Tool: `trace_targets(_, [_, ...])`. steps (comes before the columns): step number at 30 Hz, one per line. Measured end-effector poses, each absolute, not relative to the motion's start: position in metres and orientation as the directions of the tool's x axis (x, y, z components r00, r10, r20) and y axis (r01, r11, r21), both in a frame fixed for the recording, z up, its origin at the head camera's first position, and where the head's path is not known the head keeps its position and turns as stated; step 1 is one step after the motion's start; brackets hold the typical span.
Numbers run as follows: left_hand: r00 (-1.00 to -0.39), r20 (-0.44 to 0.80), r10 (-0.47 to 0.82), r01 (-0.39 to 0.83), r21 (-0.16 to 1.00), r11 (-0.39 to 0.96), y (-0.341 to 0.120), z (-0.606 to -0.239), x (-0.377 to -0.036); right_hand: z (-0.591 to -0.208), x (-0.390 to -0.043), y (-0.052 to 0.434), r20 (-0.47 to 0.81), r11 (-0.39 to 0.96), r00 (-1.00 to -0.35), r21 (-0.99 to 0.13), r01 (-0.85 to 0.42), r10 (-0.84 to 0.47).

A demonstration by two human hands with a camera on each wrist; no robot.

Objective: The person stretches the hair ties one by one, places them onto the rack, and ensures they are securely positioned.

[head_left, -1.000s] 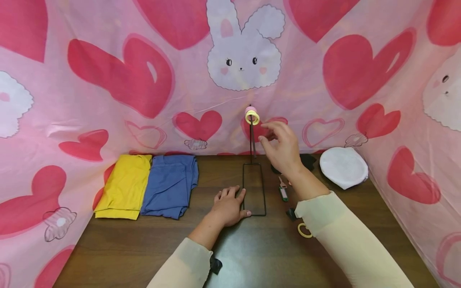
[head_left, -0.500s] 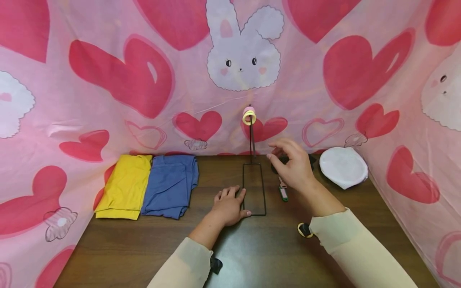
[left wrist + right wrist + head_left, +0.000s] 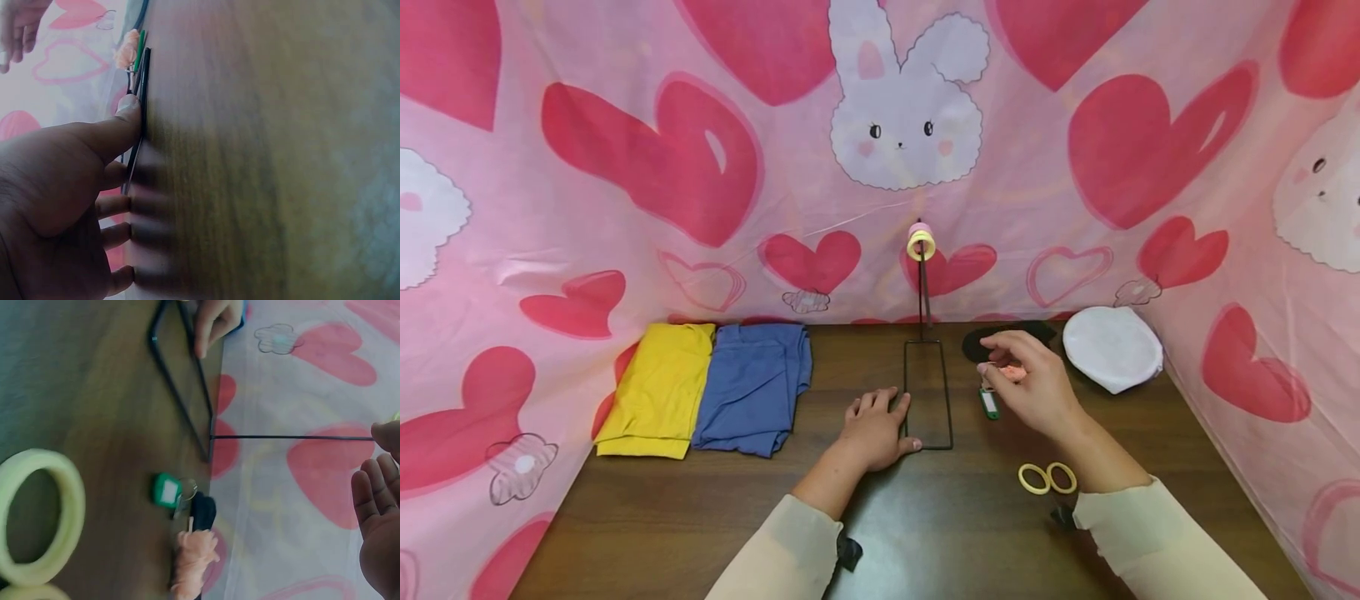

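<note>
A: Where is your left hand (image 3: 874,431) now?

B: It lies flat on the table (image 3: 700,517), fingers straight and a little spread. The thumb presses the left bar of the wire stand (image 3: 928,392), near its near corner. The left wrist view shows the thumb tip against the bar.

A: And your right hand (image 3: 1033,383)?

B: It hovers just right of the stand, above the green tag (image 3: 990,403) with the small pink tassel (image 3: 190,562). The fingers are bent loosely and hold nothing. In the right wrist view they are open and apart from the tag.

A: How do you think the tag handles?

B: I judge it is very light, a small stiff plastic piece on a thin metal ring. It can slide on the smooth wood, so you should pinch it by the ring or by the edges of the plastic, not by the soft tassel.

A: What else is close?

B: Two yellow rings (image 3: 1047,478) lie near your right wrist, touching. One more sits at the top of the stand's rod (image 3: 921,244). Far right is a white pouch (image 3: 1112,347); at the left, folded yellow (image 3: 658,387) and blue (image 3: 752,383) cloths.
</note>
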State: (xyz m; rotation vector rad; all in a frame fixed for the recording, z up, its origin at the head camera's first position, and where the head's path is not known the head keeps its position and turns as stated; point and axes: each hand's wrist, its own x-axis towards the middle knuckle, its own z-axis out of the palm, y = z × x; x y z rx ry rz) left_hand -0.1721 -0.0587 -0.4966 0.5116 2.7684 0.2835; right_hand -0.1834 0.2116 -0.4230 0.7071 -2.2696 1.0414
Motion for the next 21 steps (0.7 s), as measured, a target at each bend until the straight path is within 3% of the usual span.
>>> trace_targets(7, [-0.892, -0.258, 0.372, 0.312, 0.246, 0.918, -0.058, -0.497, -0.172, -0.434, -0.173, 0.227, 0.612, 0.574, -0.741, -0.513, -0.638, -0.277])
trace_targets(21, [-0.894, -0.249, 0.373, 0.309, 0.259, 0.915, -0.059, -0.495, -0.171, -0.446, -0.152, 0.248, 0.581, 0.617, -0.725, -0.431, -0.659, -0.369])
